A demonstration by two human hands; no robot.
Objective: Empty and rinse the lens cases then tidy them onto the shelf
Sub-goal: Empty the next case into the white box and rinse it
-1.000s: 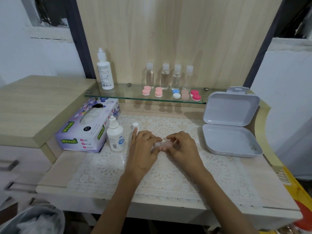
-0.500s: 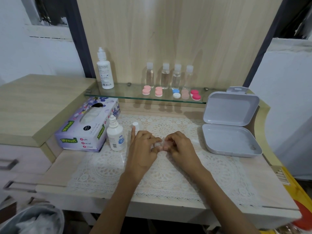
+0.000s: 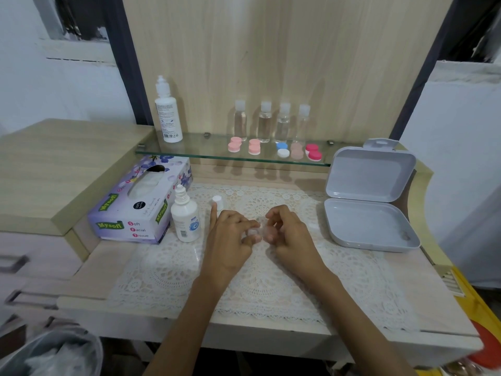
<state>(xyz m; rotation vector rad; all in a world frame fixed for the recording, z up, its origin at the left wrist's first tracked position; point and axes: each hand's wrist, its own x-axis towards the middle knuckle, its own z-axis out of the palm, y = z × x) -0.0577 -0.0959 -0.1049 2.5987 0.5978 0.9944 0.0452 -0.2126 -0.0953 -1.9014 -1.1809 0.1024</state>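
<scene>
- Both our hands meet above the lace mat (image 3: pixel 271 280) on the worktop (image 3: pixel 89 270), with a small pale lens case (image 3: pixel 257 232) between them, too blurred for us to tell its parts
- Our left hand (image 3: pixel 230 240) pinches its left end, fingers curled, index finger straight out toward a white cap (image 3: pixel 217 200)
- Our right hand (image 3: pixel 294 237) curls round the right end
- Up on the glass shelf (image 3: pixel 206 150), 5 coloured lens cases (image 3: pixel 282 150) line up before 4 clear bottles (image 3: pixel 264 122)
- An open grey box (image 3: pixel 371 226) sits at our right
</scene>
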